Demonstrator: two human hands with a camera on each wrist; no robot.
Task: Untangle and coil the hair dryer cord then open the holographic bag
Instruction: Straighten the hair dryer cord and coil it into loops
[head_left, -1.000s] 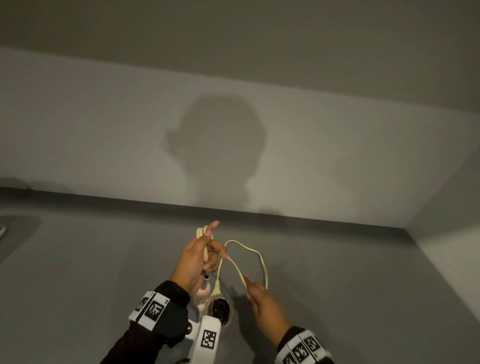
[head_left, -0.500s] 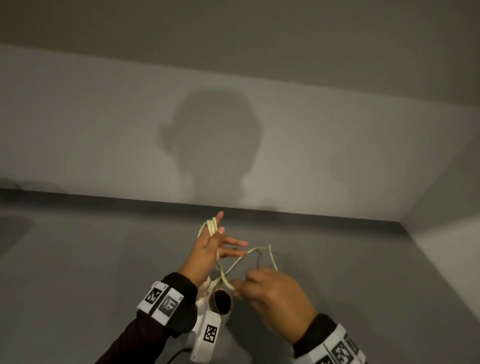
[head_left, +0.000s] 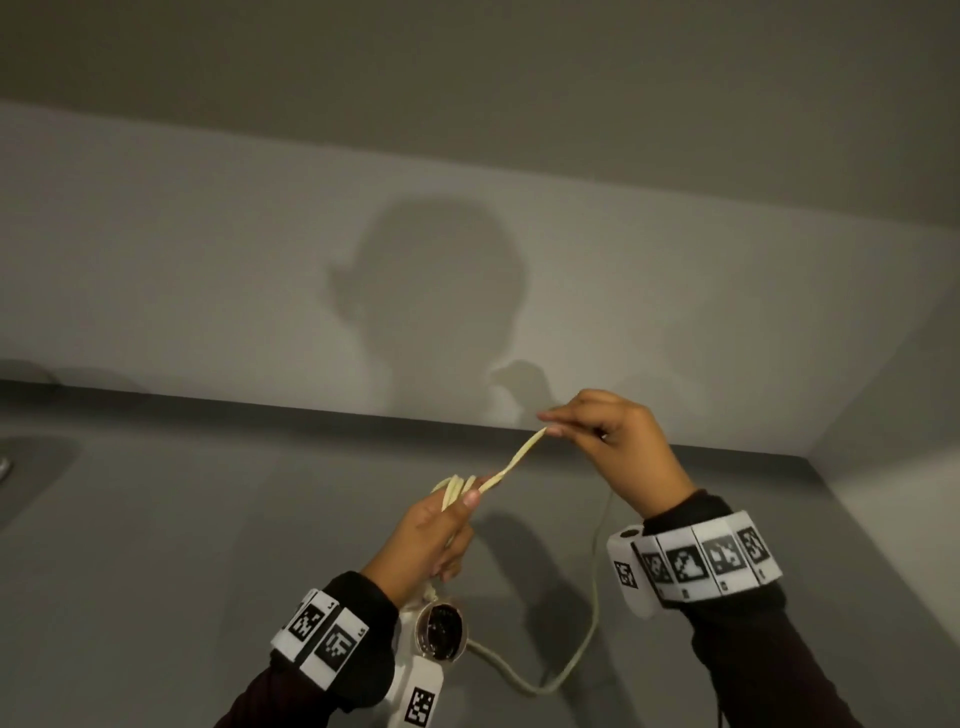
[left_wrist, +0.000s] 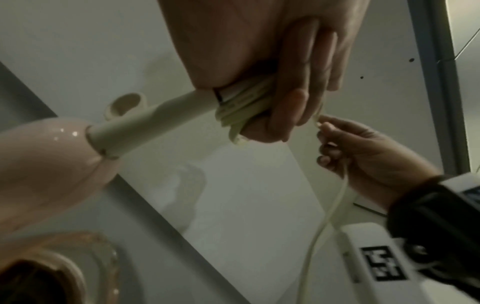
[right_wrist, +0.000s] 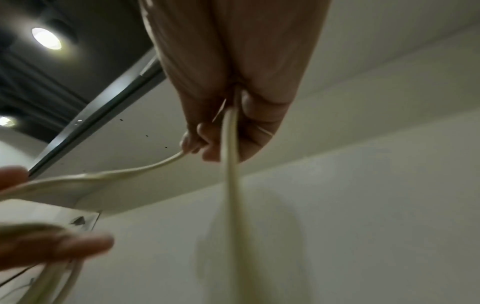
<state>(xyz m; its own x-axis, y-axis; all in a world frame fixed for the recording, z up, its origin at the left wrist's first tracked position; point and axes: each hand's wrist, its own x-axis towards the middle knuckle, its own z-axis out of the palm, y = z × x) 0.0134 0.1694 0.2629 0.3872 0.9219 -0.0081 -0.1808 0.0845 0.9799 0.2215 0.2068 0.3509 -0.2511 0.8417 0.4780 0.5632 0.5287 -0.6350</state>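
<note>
My left hand (head_left: 436, 530) grips the pale hair dryer (head_left: 441, 631) by its handle (left_wrist: 155, 119), together with several cream cord loops (head_left: 454, 488) bunched against it (left_wrist: 244, 107). The dryer's body (left_wrist: 44, 156) hangs below that hand with its dark round opening showing. My right hand (head_left: 608, 441), raised up and to the right, pinches the cord (head_left: 519, 454), which runs taut from the loops to its fingers (right_wrist: 231, 131). From that hand the slack cord (head_left: 592, 613) drops down and curves back to the dryer. The holographic bag is not in view.
A grey tabletop (head_left: 208, 519) lies beneath both hands, bounded by a pale wall (head_left: 260, 260) at the back and another wall (head_left: 909, 493) at the right. A dark object (head_left: 4, 467) sits at the far left edge.
My right hand has risen and swung to the right, pulling the cord out taut. My left fingers, spread before, now close round the loops and handle.
</note>
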